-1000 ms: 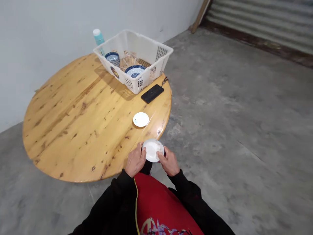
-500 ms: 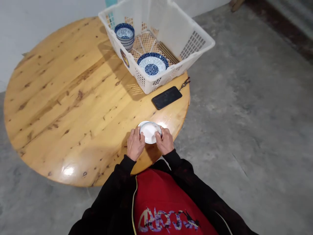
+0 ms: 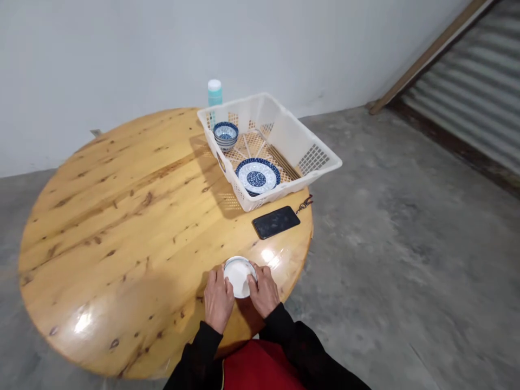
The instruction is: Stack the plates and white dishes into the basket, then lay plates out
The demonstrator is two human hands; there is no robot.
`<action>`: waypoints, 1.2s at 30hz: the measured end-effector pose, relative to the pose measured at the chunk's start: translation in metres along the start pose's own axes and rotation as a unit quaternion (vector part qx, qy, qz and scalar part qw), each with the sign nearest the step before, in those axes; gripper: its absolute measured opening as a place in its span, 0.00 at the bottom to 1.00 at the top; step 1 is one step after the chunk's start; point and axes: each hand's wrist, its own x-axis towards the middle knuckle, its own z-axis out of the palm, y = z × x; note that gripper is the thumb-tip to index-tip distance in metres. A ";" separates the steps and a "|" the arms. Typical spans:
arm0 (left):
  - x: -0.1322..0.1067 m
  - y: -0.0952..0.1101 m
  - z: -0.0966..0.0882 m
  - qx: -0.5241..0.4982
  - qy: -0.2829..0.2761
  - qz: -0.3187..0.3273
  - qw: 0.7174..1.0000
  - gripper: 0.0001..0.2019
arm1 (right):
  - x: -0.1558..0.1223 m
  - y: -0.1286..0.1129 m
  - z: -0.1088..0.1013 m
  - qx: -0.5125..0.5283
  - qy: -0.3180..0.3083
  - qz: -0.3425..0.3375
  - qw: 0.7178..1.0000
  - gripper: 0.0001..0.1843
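Small white dishes (image 3: 239, 277) with a thin bluish rim are between my hands at the near edge of the round table; they look like a stack, but I cannot count them. My left hand (image 3: 218, 299) is closed on their left side, thumb over the rim. On the opposite side my right hand (image 3: 264, 291) grips the rim, its thumb reaching inside. The fingers underneath are hidden. Beyond the hands lies a black phone (image 3: 277, 222) with a strap.
On the wooden table (image 3: 122, 238) stands a white plastic basket (image 3: 311, 132). It holds stacked blue-and-white bowls (image 3: 226, 135), patterned plates (image 3: 257, 176) and chopsticks (image 3: 284, 162). A turquoise bottle (image 3: 215, 93) with a white cap stands behind it. Concrete floor (image 3: 390, 233) extends to the right.
The view has tilted up, so table, basket and hands appear lower and more wall shows. The dishes, whose rims were offset before, now line up as one. Both hands keep their grip.
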 end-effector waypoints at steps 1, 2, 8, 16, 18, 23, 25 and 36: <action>0.000 -0.001 0.002 0.001 0.008 -0.001 1.000 0.19 | 0.001 0.000 0.000 -0.001 -0.006 -0.002 1.000 0.24; 0.001 -0.001 0.003 0.002 0.014 -0.001 1.000 0.19 | 0.003 0.000 -0.001 -0.002 -0.012 -0.002 1.000 0.24; 0.006 -0.002 0.006 0.006 0.016 -0.002 1.000 0.19 | 0.010 -0.002 -0.005 0.002 -0.030 -0.001 1.000 0.24; 0.014 -0.009 0.008 -0.012 0.028 0.017 0.999 0.20 | 0.015 -0.010 -0.008 -0.044 -0.041 -0.001 0.998 0.23; 0.014 -0.008 0.002 -0.011 0.010 0.021 1.000 0.20 | 0.015 -0.011 -0.014 -0.058 -0.050 0.010 0.997 0.23; 0.007 -0.001 -0.013 -0.056 -0.048 -0.011 0.997 0.25 | 0.010 0.003 -0.028 -0.002 -0.044 0.040 0.998 0.27; 0.003 -0.004 -0.013 -0.094 -0.049 -0.034 0.994 0.25 | 0.008 0.012 -0.029 0.052 -0.014 0.044 0.998 0.29; -0.027 -0.029 0.007 -0.187 -0.110 -0.017 0.976 0.31 | 0.004 0.016 -0.028 0.137 0.041 0.012 0.990 0.25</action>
